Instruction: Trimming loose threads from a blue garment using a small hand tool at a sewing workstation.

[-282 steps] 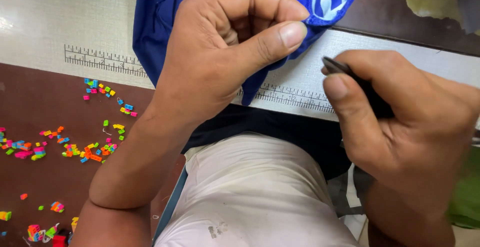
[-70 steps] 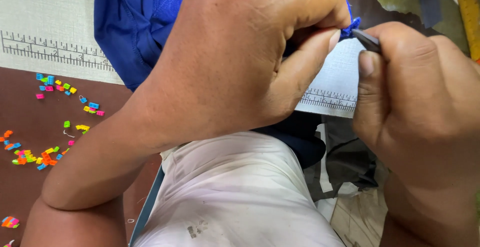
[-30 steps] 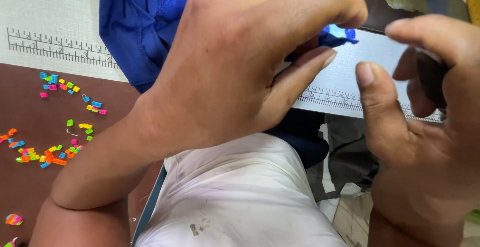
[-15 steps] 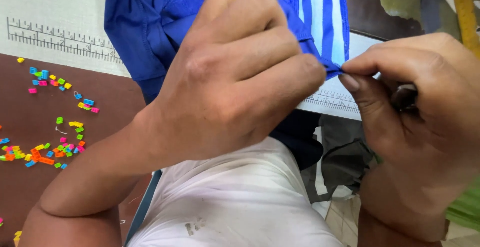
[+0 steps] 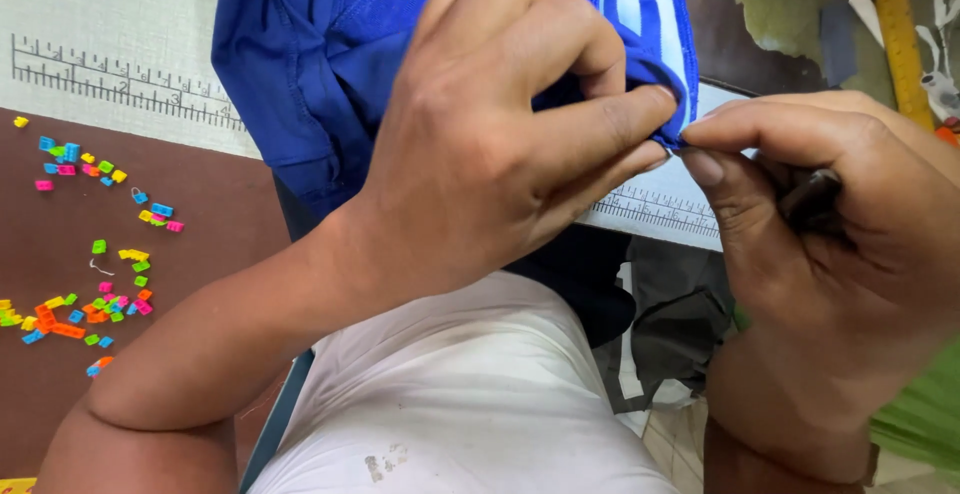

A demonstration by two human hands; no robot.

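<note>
A blue garment (image 5: 330, 64) with white stripes lies on a white cutting mat (image 5: 110, 24) with ruler marks along its edge. My left hand (image 5: 500, 144) pinches the garment's lower edge between thumb and fingers. My right hand (image 5: 810, 254) meets it from the right, its thumb and forefinger pinching the same edge at the stripes. A dark slim tool (image 5: 808, 199) is tucked in my right palm under the curled fingers; its tip is hidden.
Several small bright plastic bits (image 5: 100, 254) are scattered over the brown table surface (image 5: 200, 254) at the left. A yellow ruler (image 5: 895, 34) lies at the top right. Dark cloth (image 5: 660, 324) hangs below the mat's edge, above my white shirt.
My right hand has tucked the dark tool into its palm and closed in to pinch the garment edge beside my left hand. The garment has been pulled up, showing the white stripes.
</note>
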